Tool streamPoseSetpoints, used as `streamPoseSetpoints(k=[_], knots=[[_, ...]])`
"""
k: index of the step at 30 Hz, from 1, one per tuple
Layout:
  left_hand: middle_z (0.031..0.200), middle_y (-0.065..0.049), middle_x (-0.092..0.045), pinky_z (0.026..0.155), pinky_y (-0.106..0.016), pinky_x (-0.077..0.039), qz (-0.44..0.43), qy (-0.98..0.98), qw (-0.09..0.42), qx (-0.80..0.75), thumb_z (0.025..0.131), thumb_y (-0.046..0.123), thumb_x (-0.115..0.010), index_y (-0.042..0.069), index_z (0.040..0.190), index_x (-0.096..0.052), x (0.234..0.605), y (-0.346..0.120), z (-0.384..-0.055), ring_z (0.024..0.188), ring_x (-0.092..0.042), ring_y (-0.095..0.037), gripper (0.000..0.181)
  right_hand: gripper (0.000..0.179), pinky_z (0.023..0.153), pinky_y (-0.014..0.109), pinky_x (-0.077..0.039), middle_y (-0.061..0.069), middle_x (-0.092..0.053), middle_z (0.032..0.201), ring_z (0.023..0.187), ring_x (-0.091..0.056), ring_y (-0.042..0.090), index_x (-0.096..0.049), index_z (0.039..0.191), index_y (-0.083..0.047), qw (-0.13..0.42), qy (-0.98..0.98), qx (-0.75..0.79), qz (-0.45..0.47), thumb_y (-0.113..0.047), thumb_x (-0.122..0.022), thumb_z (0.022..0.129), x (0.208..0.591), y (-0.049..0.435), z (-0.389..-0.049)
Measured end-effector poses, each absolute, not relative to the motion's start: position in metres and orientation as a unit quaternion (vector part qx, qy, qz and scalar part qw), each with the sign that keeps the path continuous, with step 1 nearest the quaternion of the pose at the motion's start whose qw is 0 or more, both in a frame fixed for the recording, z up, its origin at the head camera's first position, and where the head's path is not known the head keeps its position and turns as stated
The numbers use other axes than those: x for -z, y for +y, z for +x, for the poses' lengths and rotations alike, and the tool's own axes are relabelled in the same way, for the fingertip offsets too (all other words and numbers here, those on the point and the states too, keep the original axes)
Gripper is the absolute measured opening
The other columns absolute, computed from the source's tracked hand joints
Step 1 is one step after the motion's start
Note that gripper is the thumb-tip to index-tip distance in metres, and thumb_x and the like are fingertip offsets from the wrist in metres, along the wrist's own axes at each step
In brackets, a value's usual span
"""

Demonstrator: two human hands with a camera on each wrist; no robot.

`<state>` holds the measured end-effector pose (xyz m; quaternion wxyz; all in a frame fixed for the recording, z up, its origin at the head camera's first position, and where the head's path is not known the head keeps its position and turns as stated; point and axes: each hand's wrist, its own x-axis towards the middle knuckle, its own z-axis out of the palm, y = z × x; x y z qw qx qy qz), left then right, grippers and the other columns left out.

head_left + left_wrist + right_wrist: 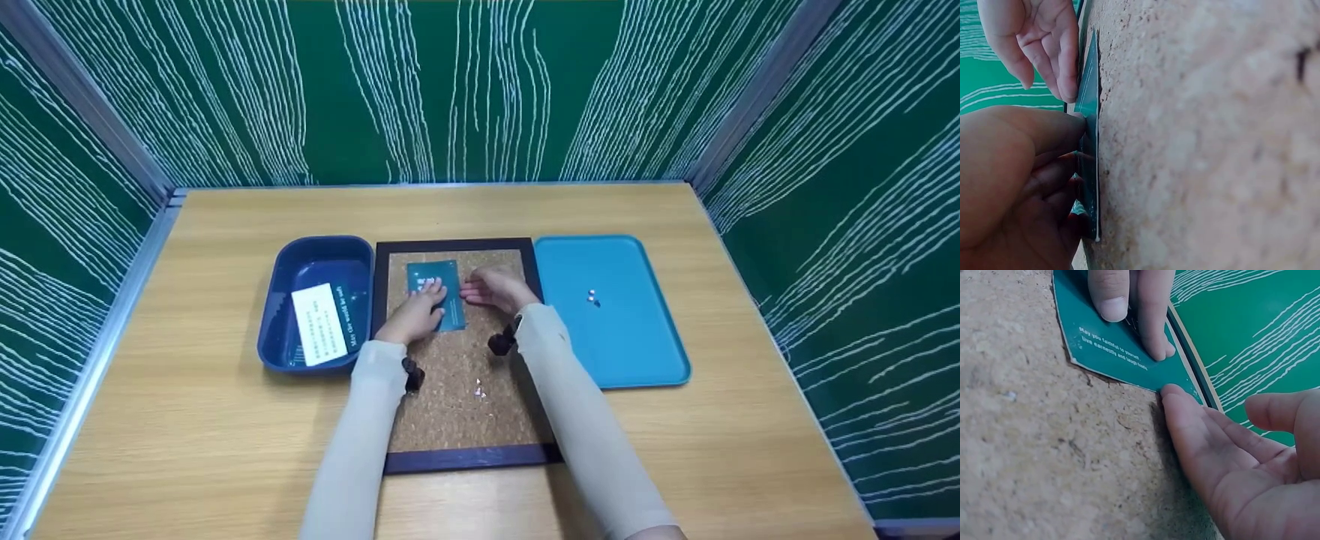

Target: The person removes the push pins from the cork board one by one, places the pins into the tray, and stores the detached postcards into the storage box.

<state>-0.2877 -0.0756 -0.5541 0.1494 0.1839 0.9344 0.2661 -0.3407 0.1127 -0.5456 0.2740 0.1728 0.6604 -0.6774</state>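
Observation:
A green card [452, 319] with printed white text lies on the cork board [450, 420], toward its far end. My left hand [414, 311] rests on the card, its spread fingertips pressing the surface in the left wrist view. On the card's right side is my right hand [496, 289], palm turned inward and fingers extended. In the right wrist view, the fingertips [1172, 392] of that hand are right at the card's edge, with the thumb held apart. Nothing shows in the right hand's grasp. The left palm and fingers hide part of the card.
At the left stands a dark blue bin [270, 330] with a white printed card [319, 324] and green cards inside. A light blue tray [637, 337] on the right bears several tiny shiny pieces [592, 297]. More small shiny pieces [479, 390] lie on the near cork.

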Motion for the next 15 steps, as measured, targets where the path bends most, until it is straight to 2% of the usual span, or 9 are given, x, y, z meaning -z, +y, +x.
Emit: streamPoseSetpoints(k=[15], knots=[[0.160, -0.011, -0.017, 0.122, -0.042, -0.009, 0.178, 0.930, 0.160, -0.277, 0.103, 0.021, -0.043, 0.005, 0.149, -0.032, 0.5542, -0.0774, -0.2874, 0.149, -0.011, -0.026, 0.050, 0.026, 0.082, 0.028, -0.058, 0.014, -0.070, 0.097, 0.085, -0.071, 0.018, -0.062, 0.113, 0.005, 0.271, 0.666, 0.674, 0.171, -0.010, -0.049, 0.097, 0.5432, 0.1111, -0.3381]])
